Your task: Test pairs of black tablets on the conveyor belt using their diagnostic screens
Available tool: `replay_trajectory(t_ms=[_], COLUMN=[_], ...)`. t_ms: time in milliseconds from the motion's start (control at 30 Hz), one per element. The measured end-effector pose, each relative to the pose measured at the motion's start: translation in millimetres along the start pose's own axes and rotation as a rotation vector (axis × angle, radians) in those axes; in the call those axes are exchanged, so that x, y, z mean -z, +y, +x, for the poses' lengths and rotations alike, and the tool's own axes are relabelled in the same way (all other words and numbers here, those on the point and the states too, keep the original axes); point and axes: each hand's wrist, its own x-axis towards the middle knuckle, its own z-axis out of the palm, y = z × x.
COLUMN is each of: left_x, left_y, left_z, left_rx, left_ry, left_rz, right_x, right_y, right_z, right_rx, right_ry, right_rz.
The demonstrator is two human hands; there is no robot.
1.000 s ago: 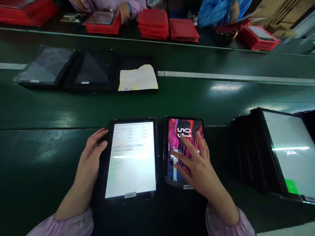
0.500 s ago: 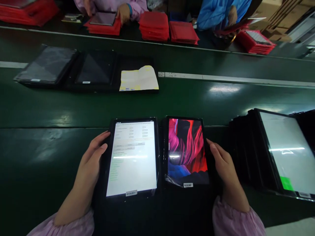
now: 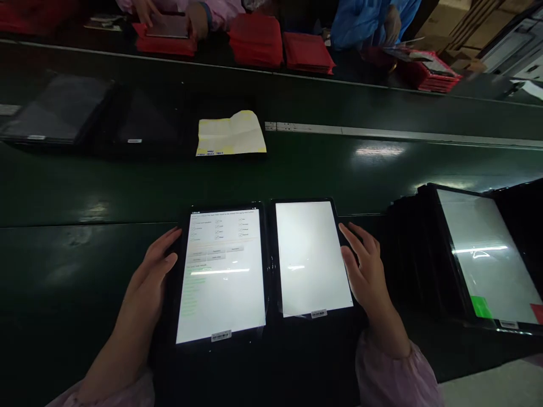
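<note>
Two tablets lie side by side before me on a dark surface. The left tablet [image 3: 223, 294] shows a white page of check boxes, grey buttons and green text; a barcode label sits at its lower edge. Beside it, the right tablet [image 3: 311, 257] glows with a plain white screen above its own barcode label. My left hand [image 3: 150, 271] rests at the left tablet's outer edge, thumb and fingers apart. At the right tablet's outer edge is my right hand [image 3: 365, 263], fingers spread and fingertips close to the frame; whether they touch it is unclear.
On the right stands a stack of tablets [image 3: 487, 249] with green and red stickers. Dark tablets [image 3: 63, 107] and a paper sheet [image 3: 231, 134] lie at the back left. Across the bench, two people handle items near stacks of red pouches [image 3: 255, 42].
The right tablet's screen has gone from a colourful picture to plain white. My right hand's fingers have spread. The view has shifted slightly, moving everything a little left.
</note>
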Motion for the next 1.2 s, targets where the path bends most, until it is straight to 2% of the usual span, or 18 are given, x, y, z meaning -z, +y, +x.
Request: replay_trajectory(t_ms=[100,200,300,700,933,1200], left_x=[-6.0,-8.5,-8.6,-7.5,-11.9,-10.9], left_y=[9.4,16.3,19.8,18.9,29.2,35.1], left_z=[-7.2,-9.8,-8.9,-5.7,-10.8,-11.3], left_rx=[0.066,0.113,0.163,0.211,0.189,0.241], left_ry=[-0.007,0.001,0.040,0.042,0.066,0.053], left_rz=[-0.096,-0.134,-0.109,-0.144,-0.094,-0.120], right_x=[-12.9,-25.9,-32.6,-37.9,-36.9,-35.3], right_y=[-32.9,-59.4,-70.7,-77.4,-68.4,-63.9], right_z=[-8.1,-15.8,-19.0,-18.7,-17.3,-17.7], right_rx=[0.320,0.470,0.481,0.453,0.364,0.364], right_ry=[0.041,-0.059,-0.130,-0.170,-0.035,-0.026], right_rz=[-0.194,-0.246,-0.276,-0.277,-0.294,-0.240])
